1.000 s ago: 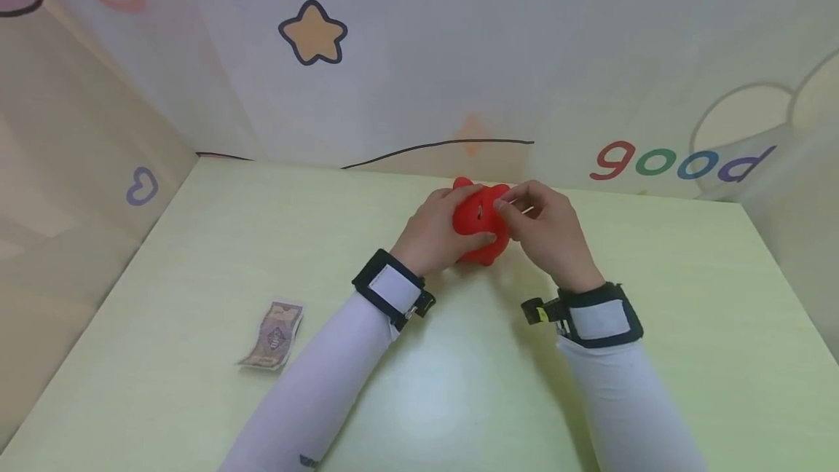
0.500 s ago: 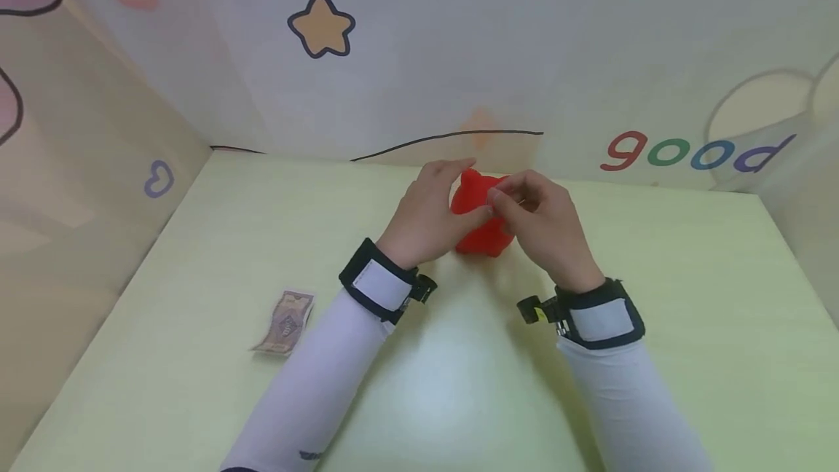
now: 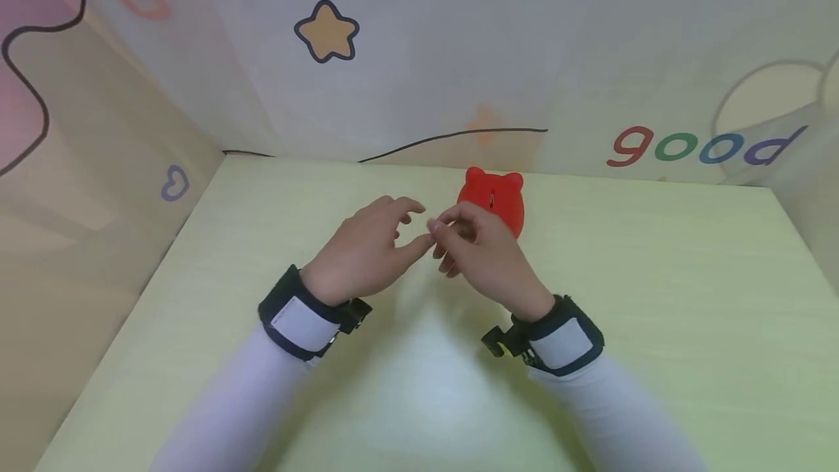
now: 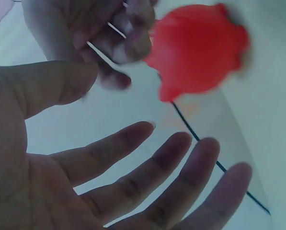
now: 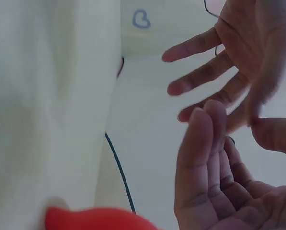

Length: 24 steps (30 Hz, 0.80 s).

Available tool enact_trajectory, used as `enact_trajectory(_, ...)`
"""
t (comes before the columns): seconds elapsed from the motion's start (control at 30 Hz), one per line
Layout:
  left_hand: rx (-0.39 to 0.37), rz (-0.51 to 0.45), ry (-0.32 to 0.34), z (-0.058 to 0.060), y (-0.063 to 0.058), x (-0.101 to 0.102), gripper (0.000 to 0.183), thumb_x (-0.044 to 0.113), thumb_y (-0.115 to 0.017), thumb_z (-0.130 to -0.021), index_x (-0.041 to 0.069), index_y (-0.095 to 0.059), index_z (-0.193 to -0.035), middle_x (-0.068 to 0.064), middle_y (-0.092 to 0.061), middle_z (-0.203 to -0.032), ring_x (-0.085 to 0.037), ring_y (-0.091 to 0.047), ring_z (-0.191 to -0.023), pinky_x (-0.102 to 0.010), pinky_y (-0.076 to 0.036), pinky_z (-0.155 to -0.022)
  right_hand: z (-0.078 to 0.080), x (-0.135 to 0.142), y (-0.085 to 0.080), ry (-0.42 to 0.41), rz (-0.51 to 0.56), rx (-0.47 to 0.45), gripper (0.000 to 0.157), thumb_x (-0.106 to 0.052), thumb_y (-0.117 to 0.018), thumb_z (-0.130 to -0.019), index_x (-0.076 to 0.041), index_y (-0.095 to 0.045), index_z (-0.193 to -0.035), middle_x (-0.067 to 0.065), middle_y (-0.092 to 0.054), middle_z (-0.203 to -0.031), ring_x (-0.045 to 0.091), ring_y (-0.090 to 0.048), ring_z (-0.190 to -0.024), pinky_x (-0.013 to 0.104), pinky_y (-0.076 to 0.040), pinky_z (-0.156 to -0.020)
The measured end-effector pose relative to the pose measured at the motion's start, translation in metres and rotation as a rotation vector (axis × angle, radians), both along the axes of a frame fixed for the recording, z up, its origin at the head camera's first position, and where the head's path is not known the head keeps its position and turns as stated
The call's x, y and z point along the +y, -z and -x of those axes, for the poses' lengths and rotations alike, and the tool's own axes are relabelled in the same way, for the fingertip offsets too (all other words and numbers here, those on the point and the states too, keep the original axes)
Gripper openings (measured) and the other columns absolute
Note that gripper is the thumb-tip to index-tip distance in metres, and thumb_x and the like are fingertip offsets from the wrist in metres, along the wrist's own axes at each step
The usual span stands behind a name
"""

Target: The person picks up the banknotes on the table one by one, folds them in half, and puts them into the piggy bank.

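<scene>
A red piggy bank point(image 3: 507, 206) stands near the back of the table, two round ears up and a dark slot on top. My right hand point(image 3: 488, 253) is in front of it and overlaps its lower part in the head view. In the right wrist view its fingers point(image 5: 193, 163) are loosely bent, thumb apart, with nothing seen between them. My left hand point(image 3: 367, 250) hovers to the left with fingers spread, its thumb tip right at the right hand's fingertips. The left wrist view shows the piggy bank point(image 4: 195, 48) beyond both hands.
The pale table point(image 3: 655, 297) meets a printed backdrop point(image 3: 426, 57) along its rear edge, close behind the piggy bank. A side curtain point(image 3: 118, 188) borders the left. Black straps with small cameras sit on both wrists point(image 3: 301, 319).
Both hands have left the piggy bank and moved left and nearer to me. The left forearm now covers the place where a banknote lay. The piggy bank stays at the back.
</scene>
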<state>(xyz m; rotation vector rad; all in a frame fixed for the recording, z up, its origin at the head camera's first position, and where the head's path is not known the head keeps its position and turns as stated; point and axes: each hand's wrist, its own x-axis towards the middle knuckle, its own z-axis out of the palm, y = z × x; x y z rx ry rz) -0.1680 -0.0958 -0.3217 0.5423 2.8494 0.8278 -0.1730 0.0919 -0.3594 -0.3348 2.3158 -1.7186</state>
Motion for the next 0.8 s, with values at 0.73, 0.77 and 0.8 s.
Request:
enact_trajectory(0.73,-0.243,0.131,-0.253,-0.043,0.068,-0.148,0.035,0.037,-0.059,-0.094,0.005,-0.06,-0.11,-0.017,-0.067,-0.096,-0.023,-0.059,-0.074,-0.035,-0.052,-0.057,-0.037,-0.109,0.051,-0.283,-0.146,-0.15,0.016,-0.03,-0.063,-0.094,-0.015,-0.059,-0.097,0.002,-0.069,-0.075,0.015,-0.064,-0.064,0.03,-0.051,-0.059)
enact_trajectory(0.77,-0.251,0.133,-0.261,-0.045,0.069,-0.15,0.034,0.036,-0.059,-0.094,0.005,-0.06,-0.109,-0.017,-0.067,-0.096,-0.022,-0.059,-0.073,-0.035,-0.051,-0.056,-0.038,-0.112,0.052,-0.287,-0.15,-0.142,0.015,-0.03,-0.062,-0.093,-0.015,-0.059,-0.097,0.002,-0.069,-0.074,0.014,-0.064,-0.064,0.029,-0.05,-0.058)
enact_trajectory(0.8,-0.259,0.132,-0.267,-0.047,0.07,-0.152,0.034,0.036,-0.06,-0.094,0.005,-0.06,-0.108,-0.017,-0.067,-0.095,-0.022,-0.059,-0.072,-0.034,-0.051,-0.055,-0.039,-0.116,0.054,-0.289,-0.152,-0.133,0.015,-0.03,-0.062,-0.093,-0.015,-0.06,-0.096,0.001,-0.069,-0.074,0.014,-0.063,-0.064,0.028,-0.049,-0.058)
